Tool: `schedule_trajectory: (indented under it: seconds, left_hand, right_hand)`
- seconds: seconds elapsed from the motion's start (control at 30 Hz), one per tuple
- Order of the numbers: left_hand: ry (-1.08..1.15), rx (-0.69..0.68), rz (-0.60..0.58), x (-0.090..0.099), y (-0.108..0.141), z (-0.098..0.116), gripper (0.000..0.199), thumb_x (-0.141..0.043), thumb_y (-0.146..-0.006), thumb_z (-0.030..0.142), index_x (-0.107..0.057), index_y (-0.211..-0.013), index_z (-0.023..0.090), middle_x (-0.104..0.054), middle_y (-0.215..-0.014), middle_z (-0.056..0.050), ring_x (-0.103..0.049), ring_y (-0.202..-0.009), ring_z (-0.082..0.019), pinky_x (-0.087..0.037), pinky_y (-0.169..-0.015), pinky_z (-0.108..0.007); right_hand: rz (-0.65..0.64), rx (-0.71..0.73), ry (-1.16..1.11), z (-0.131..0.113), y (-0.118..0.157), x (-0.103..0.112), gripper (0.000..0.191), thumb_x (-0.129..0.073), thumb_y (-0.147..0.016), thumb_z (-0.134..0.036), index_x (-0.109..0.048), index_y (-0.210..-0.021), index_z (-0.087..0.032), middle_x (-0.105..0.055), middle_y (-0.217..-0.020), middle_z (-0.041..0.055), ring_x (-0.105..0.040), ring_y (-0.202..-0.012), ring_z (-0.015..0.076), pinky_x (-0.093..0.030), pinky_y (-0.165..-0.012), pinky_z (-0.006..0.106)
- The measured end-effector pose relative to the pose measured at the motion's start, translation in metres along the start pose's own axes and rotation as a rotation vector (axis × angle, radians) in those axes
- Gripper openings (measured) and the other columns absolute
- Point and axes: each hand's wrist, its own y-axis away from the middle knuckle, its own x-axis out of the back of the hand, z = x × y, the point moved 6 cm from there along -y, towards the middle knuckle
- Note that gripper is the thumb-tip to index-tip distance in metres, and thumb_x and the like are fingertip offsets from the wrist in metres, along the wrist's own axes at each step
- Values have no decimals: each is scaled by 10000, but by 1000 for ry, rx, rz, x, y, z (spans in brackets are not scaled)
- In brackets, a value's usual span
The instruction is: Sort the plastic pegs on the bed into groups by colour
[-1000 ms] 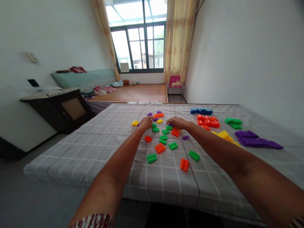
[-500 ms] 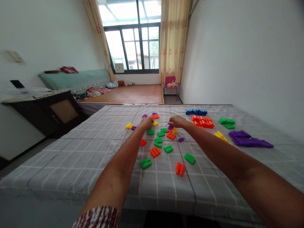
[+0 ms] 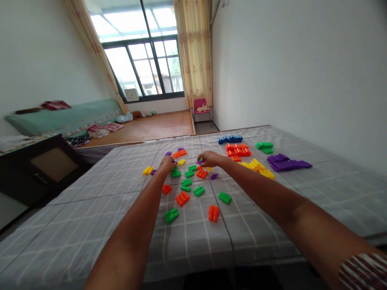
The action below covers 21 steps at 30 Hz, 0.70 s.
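Observation:
My left hand [image 3: 168, 163] is low over the scattered pieces, its fingers closed around something too small to make out, near a yellow piece [image 3: 182, 162] and a green piece [image 3: 175, 174]. To its right, my right hand [image 3: 208, 158] has its fingertips pressed together at a purple piece [image 3: 200, 162]; whether it grips that piece is unclear. Orange pieces [image 3: 202, 173], green pieces [image 3: 198, 191] and a purple piece [image 3: 214, 176] lie nearer to me on the checked cloth.
Sorted groups lie on the right: blue [image 3: 230, 139], orange [image 3: 238, 150], green [image 3: 265, 146], yellow [image 3: 258, 167] and purple [image 3: 287, 163]. Beyond the cloth-covered table [image 3: 121, 225] are a bed [image 3: 157, 125] and a pink chair [image 3: 200, 105]. A dark cabinet [image 3: 39, 169] stands at left.
The view has turned to the right, so the table and room appear shifted left. Both hands remain among the scattered pieces; more of the yellow group shows beside my right arm.

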Motion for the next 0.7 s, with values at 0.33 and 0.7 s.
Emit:
schedule_trajectory:
  seconds: [0.33, 0.7]
  left_hand:
    - [-56, 51, 61, 21, -6, 2, 344, -532, -814, 328, -650, -1116, 217, -699, -1115, -91, -645, -1021, -255, -490, -789, -299]
    - [253, -546, 270, 75, 16, 246, 302, -608, -767, 207, -672, -1063, 209, -680, -1051, -52, -623, -940, -190, -498, -887, -335]
  right_hand:
    - [466, -66, -509, 113, 116, 69, 346, -697, -781, -355, -640, -1067, -168, -687, -924, 47, -617, -768, 134, -482, -696, 242]
    - [620, -827, -645, 354, 308, 56, 553, -767, -649, -531, -624, -1035, -162, -659, -1124, 128, -617, -825, 188, -488, -611, 271]
